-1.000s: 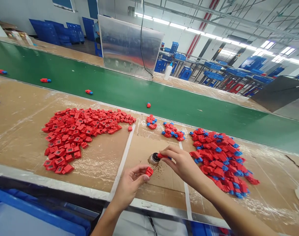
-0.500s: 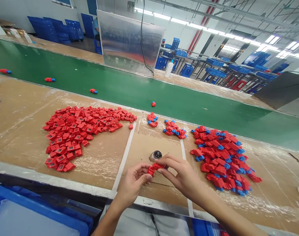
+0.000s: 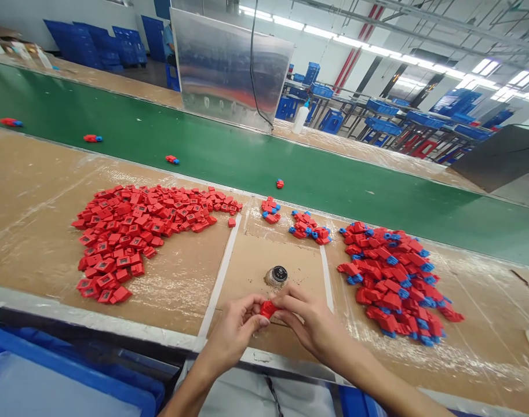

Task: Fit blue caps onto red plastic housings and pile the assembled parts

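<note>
Low over the front of the table, my left hand (image 3: pixel 232 330) pinches a small red plastic piece (image 3: pixel 268 309) between thumb and fingers. My right hand (image 3: pixel 310 321) is closed at the other side, its fingertips pressed against the red plastic there. Fingers cover most of it, so I cannot tell whether one part or two joined parts show. Just beyond my fingertips stands a small round jar (image 3: pixel 276 275) with a black top. A heap of red block-like pieces (image 3: pixel 129 231) lies to the left, and a heap of red pieces with blue ends (image 3: pixel 394 278) to the right.
A green conveyor belt (image 3: pixel 221 153) runs behind the table, carrying several spaced red-and-blue pieces (image 3: pixel 172 159). Small clusters of such pieces (image 3: pixel 305 226) lie near the belt's edge. A blue bin (image 3: pixel 73 370) is at the lower left. Beyond the belt stands a white bottle (image 3: pixel 301 119).
My hands have come together and slightly nearer; the red part in my right hand now meets the piece in my left. The pieces on the belt have shifted right.
</note>
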Action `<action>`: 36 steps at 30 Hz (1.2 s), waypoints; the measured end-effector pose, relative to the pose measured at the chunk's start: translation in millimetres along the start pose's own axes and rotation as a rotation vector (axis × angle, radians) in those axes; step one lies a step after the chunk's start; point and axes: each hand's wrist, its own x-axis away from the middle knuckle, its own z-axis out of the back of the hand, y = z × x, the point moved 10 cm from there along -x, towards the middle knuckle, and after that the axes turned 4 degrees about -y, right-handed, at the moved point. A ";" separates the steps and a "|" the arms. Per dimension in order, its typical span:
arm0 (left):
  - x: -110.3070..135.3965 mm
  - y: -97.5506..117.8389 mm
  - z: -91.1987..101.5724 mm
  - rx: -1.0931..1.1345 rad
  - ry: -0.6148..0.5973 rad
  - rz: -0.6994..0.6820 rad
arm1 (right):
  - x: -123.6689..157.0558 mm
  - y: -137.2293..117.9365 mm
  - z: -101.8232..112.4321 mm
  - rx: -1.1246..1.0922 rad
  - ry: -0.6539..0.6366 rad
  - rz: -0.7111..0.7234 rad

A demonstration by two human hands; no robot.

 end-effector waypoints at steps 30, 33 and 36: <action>-163.9 84.1 128.8 -1.703 0.297 0.028 | -95.9 249.6 223.8 0.688 -0.008 -0.489; -155.0 71.2 130.2 -1.665 0.214 0.038 | -184.1 266.4 189.4 0.642 -0.082 -0.362; -136.9 78.0 132.8 -1.404 0.184 0.012 | -236.4 283.1 157.3 0.602 -0.144 -0.282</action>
